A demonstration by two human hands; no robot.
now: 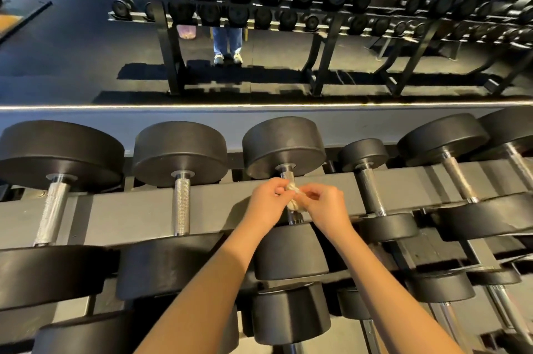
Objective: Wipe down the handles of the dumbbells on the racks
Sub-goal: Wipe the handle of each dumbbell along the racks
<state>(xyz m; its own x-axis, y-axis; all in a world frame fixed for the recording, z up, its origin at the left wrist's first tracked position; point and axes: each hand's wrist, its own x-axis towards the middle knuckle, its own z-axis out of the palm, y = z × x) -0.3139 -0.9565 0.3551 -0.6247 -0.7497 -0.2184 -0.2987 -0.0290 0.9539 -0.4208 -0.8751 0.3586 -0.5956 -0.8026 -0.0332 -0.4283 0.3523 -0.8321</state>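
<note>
Your left hand [265, 200] and right hand [327, 205] both pinch a small crumpled off-white cloth [294, 203]. It is bunched against the knurled chrome handle [286, 174] of the third black round-headed dumbbell [284, 146] from the left, on the top tier of the grey steel rack [144, 209].

- **Doing it well:** wrap the cloth fully round the bar. Twist as you slide from the far collar to the near one, so all the knurling gets covered (right now the far end of the handle shows bare).
- **Pose:** both forearms reach in from the near edge and converge. Your hands are close together over the mid-handle, with fingers curled on the cloth from either side.
</note>
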